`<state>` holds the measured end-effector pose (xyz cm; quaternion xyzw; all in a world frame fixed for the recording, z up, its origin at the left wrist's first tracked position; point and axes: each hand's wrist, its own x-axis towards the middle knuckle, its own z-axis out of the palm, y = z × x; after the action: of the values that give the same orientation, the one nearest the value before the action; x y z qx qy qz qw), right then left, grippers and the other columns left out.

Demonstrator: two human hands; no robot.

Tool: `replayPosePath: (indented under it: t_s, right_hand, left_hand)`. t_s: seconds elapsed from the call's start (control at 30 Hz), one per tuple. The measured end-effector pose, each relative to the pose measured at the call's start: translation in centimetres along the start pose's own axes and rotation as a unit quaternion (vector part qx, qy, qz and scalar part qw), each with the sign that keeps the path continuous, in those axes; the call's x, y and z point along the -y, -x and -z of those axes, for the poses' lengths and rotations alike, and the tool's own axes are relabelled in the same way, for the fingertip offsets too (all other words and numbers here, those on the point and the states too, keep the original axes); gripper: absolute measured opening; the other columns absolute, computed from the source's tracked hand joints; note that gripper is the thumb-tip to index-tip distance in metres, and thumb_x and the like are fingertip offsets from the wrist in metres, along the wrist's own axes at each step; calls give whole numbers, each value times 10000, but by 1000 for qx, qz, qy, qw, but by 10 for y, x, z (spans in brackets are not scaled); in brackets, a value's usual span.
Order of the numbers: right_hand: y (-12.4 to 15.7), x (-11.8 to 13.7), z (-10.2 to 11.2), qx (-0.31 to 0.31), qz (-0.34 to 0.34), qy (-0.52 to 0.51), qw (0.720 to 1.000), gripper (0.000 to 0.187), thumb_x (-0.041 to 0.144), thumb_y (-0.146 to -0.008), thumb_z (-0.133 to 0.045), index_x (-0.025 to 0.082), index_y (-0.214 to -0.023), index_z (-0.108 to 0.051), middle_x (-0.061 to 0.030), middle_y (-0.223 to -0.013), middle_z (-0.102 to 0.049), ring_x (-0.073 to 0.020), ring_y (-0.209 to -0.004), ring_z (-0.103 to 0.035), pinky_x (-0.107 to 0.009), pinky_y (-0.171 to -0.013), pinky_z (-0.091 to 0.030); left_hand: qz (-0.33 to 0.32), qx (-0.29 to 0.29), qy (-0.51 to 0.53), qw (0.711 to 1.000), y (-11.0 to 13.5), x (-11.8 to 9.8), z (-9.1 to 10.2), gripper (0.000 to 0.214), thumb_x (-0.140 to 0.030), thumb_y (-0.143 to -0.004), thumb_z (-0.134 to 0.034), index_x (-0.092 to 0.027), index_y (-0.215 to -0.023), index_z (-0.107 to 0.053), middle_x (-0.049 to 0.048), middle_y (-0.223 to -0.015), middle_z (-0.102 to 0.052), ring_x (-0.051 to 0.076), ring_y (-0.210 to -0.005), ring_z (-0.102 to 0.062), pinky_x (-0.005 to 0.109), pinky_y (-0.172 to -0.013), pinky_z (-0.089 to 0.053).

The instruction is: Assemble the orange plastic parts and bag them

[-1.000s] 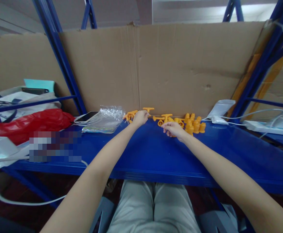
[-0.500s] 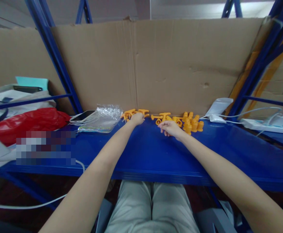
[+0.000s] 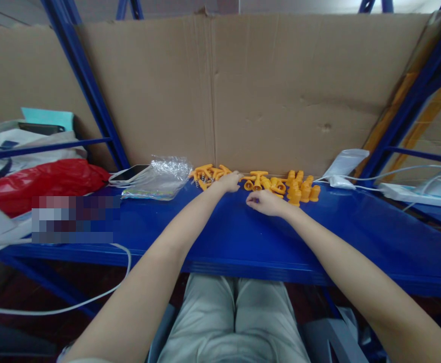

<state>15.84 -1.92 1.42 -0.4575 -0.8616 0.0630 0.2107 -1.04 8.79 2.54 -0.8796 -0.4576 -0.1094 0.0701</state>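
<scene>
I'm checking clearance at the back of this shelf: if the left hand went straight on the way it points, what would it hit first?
Most likely the orange T-shaped piece just ahead of the left hand, then the cardboard wall behind it. Depth here is hard to judge.

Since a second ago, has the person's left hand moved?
Yes: left hand shifted right, away from the brown cardboard sheet's vertical crease, toward the right hand.

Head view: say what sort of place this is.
Likely a warehouse or stockroom work spot: a blue rack shelf as worktop, a cardboard sheet behind it, small orange plastic parts gathered on it.
</scene>
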Motion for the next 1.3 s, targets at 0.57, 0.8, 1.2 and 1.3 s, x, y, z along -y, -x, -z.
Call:
replayPosePath:
  t_s: [0.57,0.8,1.2,1.3]
  right_hand:
    - [1,4,2,20,10,24,999,168,124,-847,-611,186,-870,-765,-48,-829,-743,-157,-706,-625,-265,-690,-458]
    - [1,6,2,24,2,26,999,169,131,-859,-607,169,-896,-768,-61,-844,-745,-166,-727,-642,-271,-708,-474]
    - [-1,1,-1,38,6,42,998,188,152,-885,-584,168,-959,-756,-77,-929,-763,-189,-819,-684,-280,-780,-508]
    - [-2,1,-1,6,-9,40,999,215,155,-887,-574,147,-1030,-734,-105,-967,-755,-209,-860,-684,-307,-808,-514]
  left_hand:
    - [173,11,63,983,-26,-25,-1,289,-158,-842,-570,-144,-1069,-749,174,-1145,-749,282,-1101,-703,319,-886,-548]
    - [194,-97,95,972,-17,-25,5,321,-123,-897,-484,-143,-1098,-733,175,-1151,-733,283,-1129,-675,399,-971,-515]
    - [36,-170,-18,985,-9,-41,30,413,-74,-972,-365,-173,-1282,-619,146,-1218,-587,231,-1074,-634,340,-904,-498]
    - [1,-195,-39,980,-5,-41,35,397,-77,-971,-370,-177,-1261,-621,133,-1206,-600,220,-1081,-617,322,-870,-505]
